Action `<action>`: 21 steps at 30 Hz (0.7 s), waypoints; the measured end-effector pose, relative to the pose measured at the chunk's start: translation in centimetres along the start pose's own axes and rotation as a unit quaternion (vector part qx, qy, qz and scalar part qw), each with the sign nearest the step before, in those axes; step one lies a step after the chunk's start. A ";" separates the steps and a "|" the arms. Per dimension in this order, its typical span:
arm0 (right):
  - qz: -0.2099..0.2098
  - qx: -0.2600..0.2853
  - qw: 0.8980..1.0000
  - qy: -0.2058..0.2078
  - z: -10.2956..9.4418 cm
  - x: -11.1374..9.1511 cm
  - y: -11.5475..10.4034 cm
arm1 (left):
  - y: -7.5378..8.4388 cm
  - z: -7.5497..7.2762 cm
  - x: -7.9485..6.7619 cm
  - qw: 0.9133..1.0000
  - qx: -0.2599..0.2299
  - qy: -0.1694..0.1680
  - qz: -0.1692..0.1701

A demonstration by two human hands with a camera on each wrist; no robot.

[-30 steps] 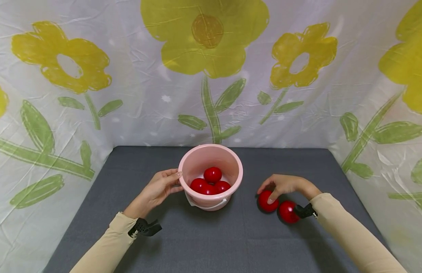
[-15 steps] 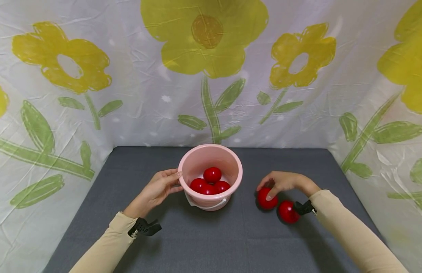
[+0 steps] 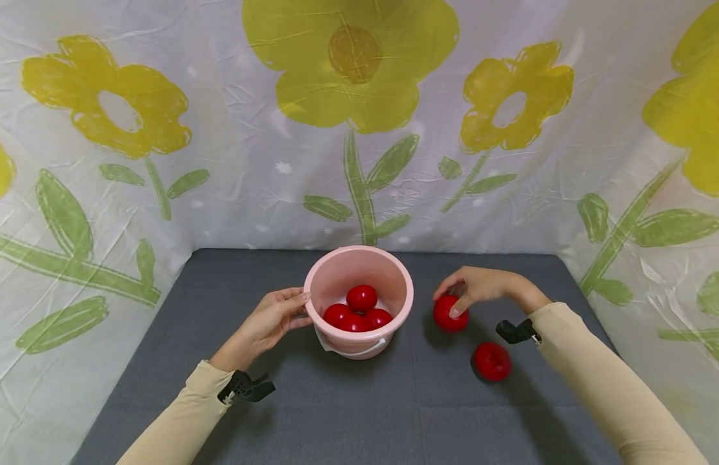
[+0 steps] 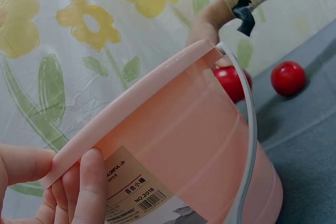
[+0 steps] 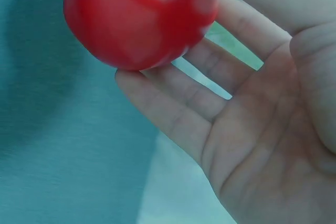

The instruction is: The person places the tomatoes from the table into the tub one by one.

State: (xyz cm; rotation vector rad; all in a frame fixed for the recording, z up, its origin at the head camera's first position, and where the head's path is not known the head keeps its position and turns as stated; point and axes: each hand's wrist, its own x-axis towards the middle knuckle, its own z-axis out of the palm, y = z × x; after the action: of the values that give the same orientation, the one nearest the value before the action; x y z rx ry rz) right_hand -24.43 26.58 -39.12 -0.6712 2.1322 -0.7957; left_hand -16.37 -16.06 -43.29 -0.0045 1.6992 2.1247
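A pink bucket (image 3: 359, 345) stands upright on the table, with several glossy red apples (image 3: 362, 298) inside. My left hand (image 3: 270, 321) pinches its rim at the left side, thumb on one side and fingers on the other, as the left wrist view shows closely. To the right of the bucket, my right hand (image 3: 481, 285) holds a red apple (image 3: 450, 314) between thumb and fingers, just above the cloth. In the right wrist view this apple (image 5: 139, 19) rests against the fingertips, away from the palm. Another red apple (image 3: 492, 361) lies on the table below the right wrist.
A dark grey cloth (image 3: 359, 413) covers the table. Behind and at both sides hangs a pale curtain (image 3: 237, 161) with printed yellow flowers. The bucket's white handle (image 3: 359, 353) hangs down at its front.
My right hand has lifted the apple off the table and moved it a little away from me, apart from the other apple. The left hand and bucket stay put.
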 end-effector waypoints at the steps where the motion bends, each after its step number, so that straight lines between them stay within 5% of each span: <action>1: 0.001 0.002 1.000 0.002 -0.3 0.0 -0.3 | 0.0 0.0 0.0 1.000 0.001 -0.001 0.000; 21: -0.035 -0.052 0.997 0.034 -5.2 -0.4 -7.6 | 0.0 0.0 0.0 1.000 -0.001 0.001 0.001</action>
State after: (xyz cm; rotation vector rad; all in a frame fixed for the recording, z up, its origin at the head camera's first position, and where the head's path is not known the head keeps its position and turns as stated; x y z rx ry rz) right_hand -26.77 23.41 -30.73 -0.7873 2.2339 -0.7580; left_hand -16.36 -16.10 -43.28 -0.0060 1.6993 2.1298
